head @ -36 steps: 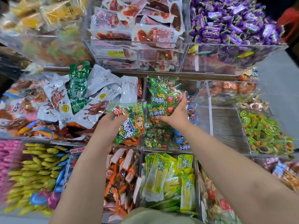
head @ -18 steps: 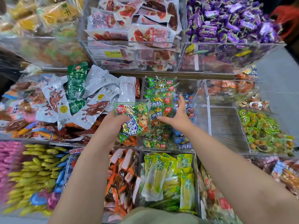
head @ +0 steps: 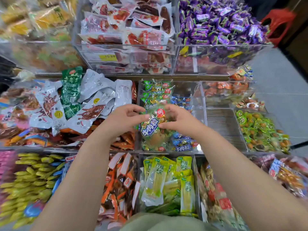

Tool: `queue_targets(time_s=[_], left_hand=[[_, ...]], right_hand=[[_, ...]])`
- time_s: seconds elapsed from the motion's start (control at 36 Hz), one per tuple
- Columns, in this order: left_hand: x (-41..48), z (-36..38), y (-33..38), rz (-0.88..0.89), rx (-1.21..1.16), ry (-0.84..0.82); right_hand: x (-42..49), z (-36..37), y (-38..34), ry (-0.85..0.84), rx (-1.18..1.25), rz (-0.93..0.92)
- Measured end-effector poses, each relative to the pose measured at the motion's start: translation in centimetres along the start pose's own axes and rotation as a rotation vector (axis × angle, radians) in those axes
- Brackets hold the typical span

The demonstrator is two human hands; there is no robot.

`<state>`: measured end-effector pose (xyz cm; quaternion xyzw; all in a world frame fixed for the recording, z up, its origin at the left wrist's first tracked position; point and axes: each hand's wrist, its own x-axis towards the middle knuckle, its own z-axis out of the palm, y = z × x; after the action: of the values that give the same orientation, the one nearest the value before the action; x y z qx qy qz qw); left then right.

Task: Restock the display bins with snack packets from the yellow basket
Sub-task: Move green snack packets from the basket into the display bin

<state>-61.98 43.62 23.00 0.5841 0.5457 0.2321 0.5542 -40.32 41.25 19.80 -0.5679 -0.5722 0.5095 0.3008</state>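
Head view: green snack packet (head: 153, 129) is gripped by left hand (head: 124, 121) and right hand (head: 180, 122), its side edges hidden.

room: compartment (head: 221, 129) right | barrier: clear divider (head: 203, 114) | left: heaped packets (head: 93, 104)

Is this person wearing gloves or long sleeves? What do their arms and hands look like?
No gloves: the left hand and right hand are bare, with no rings showing. The left forearm and right forearm are bare too, with no sleeve, watch or bracelet in view. The only clothing visible is a pale olive-green garment at the bottom edge.
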Motion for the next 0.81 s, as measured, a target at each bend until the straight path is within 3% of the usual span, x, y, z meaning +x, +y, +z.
queue_targets(time_s=[0.06, 0.14, 0.25, 0.33, 0.44, 0.56, 0.69, 0.81], left_hand=[[0.4, -0.3, -0.7, 0.041, 0.05, 0.192], [0.9, -0.6, -2.4, 0.1, 0.405, 0.421], [1.5, 0.6, -4.1, -0.058, 0.903, 0.245], [1.9, 1.6, -4.9, -0.129, 1.169, 0.162], [2.1, 1.7, -5.3, -0.12, 1.18, 0.163], [2.0, 1.8, -5.7, -0.103, 1.202, 0.173], [2.3, 2.0, -6.0, -0.115, 1.216, 0.178], [2.3, 2.1, -6.2, -0.112, 1.213, 0.183]], right_hand=[[0.1, -0.5, 1.7, 0.141, 0.046, 0.077], [0.6, 0.1, 4.0, 0.356, 0.06, 0.135], [1.4, 3.2, 5.5, 0.381, 0.043, 0.127], [2.1, 5.3, 6.4, 0.352, -0.186, 0.117], [2.3, 6.0, 6.7, 0.376, -0.34, 0.141], [2.5, 6.2, 6.9, 0.479, -0.367, 0.052], [4.1, 5.8, 6.4, 0.401, -0.362, -0.065], [5.7, 5.7, 5.7, 0.391, -0.443, 0.002]])
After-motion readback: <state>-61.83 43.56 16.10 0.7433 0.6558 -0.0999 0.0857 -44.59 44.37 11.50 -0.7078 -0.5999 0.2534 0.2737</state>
